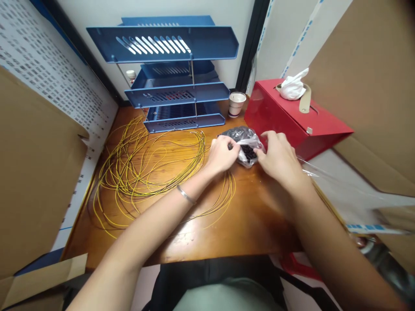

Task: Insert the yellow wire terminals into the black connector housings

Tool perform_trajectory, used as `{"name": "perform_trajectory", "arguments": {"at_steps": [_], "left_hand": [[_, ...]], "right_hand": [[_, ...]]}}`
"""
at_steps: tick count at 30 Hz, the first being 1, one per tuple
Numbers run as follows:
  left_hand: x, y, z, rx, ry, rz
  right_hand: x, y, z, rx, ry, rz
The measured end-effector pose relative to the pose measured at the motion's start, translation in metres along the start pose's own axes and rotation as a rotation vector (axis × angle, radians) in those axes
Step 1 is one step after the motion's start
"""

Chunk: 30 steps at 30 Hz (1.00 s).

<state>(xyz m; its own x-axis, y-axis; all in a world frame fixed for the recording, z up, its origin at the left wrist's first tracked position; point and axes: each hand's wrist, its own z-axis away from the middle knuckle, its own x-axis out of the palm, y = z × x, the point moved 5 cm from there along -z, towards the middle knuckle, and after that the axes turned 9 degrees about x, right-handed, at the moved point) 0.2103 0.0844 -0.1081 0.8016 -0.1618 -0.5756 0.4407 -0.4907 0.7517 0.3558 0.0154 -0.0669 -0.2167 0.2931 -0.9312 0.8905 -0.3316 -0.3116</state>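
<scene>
A clear plastic bag (244, 134) full of small black pieces (249, 152) lies on the table, its mouth facing me. My left hand (223, 153) pinches the left edge of the bag's mouth; a small dark piece shows by its fingertips. On the other side, my right hand (278, 156) has thumb and fingers curled at the bag's right edge, gripping the plastic. A large loose coil of thin yellow cable (191, 170) spreads over the table to the left, and part of it runs beneath my left forearm.
Behind the coil stands a blue three-tier file tray (181, 95). A paper cup (236, 104) sits beside it. A red tissue box (292, 116) is just beyond my right hand. Cardboard (39, 172) flanks the wooden table (220, 237), and clear plastic film hangs at the right.
</scene>
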Motion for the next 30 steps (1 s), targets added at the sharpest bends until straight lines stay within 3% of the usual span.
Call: {"name": "perform_trajectory", "arguments": {"at_steps": [2,5,10,14,16,20,23,25,27,30], "left_hand": [[0.002,0.002,0.005,-0.045,-0.053,0.047],[0.007,-0.004,0.008,-0.183,-0.102,0.287],[0.01,-0.019,0.003,-0.458,-0.282,0.65],[0.011,-0.022,-0.002,-0.495,-0.353,0.67],[0.011,-0.018,-0.004,-0.38,-0.327,0.522],[-0.002,0.001,-0.003,0.013,-0.208,-0.164],[-0.011,0.017,0.004,0.239,-0.126,-0.395],[-0.006,0.029,0.012,0.476,-0.211,-0.42],[0.004,0.035,0.019,0.608,-0.347,-0.448],[0.013,0.03,0.018,0.524,-0.394,-0.585]], "right_hand": [[-0.004,-0.004,0.01,-0.057,0.022,-0.046],[0.008,-0.01,0.015,-0.137,-0.138,-0.052],[0.026,-0.004,0.008,-0.038,-0.29,0.219],[0.022,-0.005,0.008,-0.035,-0.272,0.316],[0.019,-0.003,0.009,-0.017,-0.246,0.324],[0.014,0.005,0.01,0.008,-0.211,0.303],[0.015,0.005,0.011,-0.054,-0.193,0.247],[0.018,0.002,0.012,-0.119,-0.158,0.214],[0.021,0.0,0.013,-0.163,-0.116,0.198],[0.026,0.003,0.013,-0.147,-0.103,0.197]]}}
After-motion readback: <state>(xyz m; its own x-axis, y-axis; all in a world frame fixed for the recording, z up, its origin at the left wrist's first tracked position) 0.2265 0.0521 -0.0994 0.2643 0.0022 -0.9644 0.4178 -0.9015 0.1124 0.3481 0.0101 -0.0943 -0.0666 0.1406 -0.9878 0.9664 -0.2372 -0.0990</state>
